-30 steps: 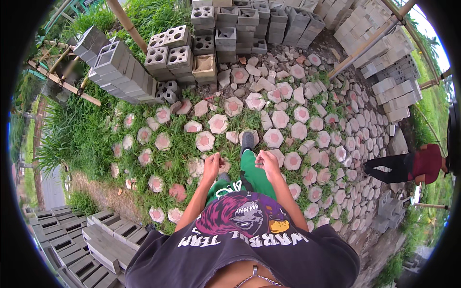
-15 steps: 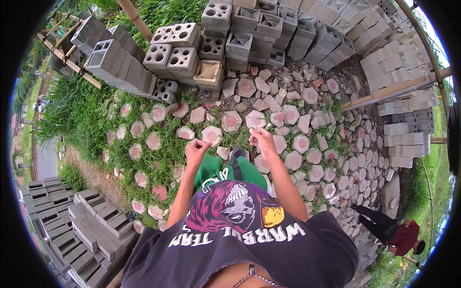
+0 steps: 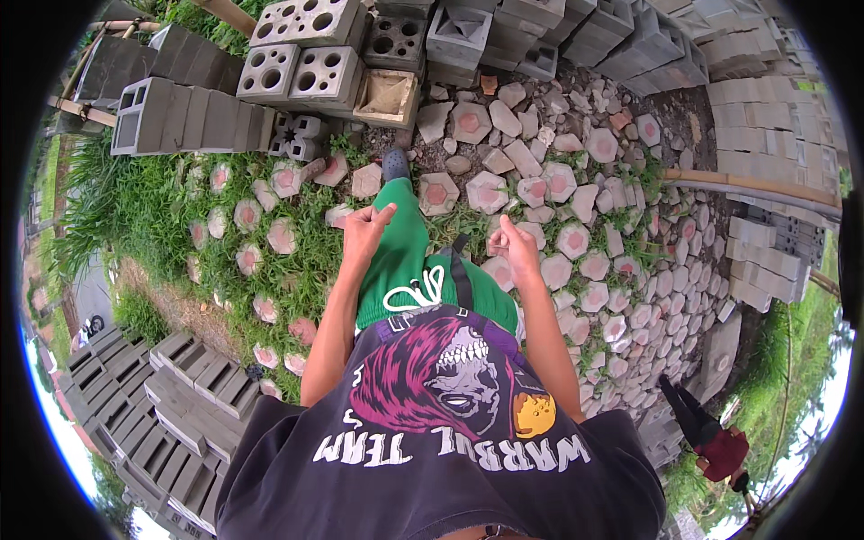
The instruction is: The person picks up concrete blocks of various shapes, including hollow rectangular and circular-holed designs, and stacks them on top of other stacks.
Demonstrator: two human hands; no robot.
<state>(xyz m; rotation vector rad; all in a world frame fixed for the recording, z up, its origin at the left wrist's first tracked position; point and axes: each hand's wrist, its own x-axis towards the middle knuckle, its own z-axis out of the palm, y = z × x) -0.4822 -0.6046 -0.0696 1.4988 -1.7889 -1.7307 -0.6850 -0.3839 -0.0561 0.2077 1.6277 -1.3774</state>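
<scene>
My left hand (image 3: 367, 232) is held in front of my green trousers (image 3: 396, 238), fingers curled in and thumb pointing up; nothing shows in it. To the right, my right hand (image 3: 514, 245) hangs over the paving, its fingers also curled with the thumb raised. Whether anything small is inside the right hand is hidden. Neither hand touches a block. Ahead of my left foot in a dark clog (image 3: 395, 165) stands an open square hollow block (image 3: 385, 97) with a tan rim. Hexagonal paving stones (image 3: 487, 193) with reddish centres lie beneath my hands.
Grey blocks with round holes (image 3: 306, 22) are stacked ahead. Long hollow blocks (image 3: 193, 117) stand at the left, and more lie in rows (image 3: 180, 405) at lower left. A bamboo pole (image 3: 751, 183) juts in from the right. A person (image 3: 720, 450) walks at lower right.
I have stepped forward, so the stacked blocks are closer and my left foot shows ahead. Both hands have spread slightly apart with thumbs raised. A small white thing beside my right hand no longer shows.
</scene>
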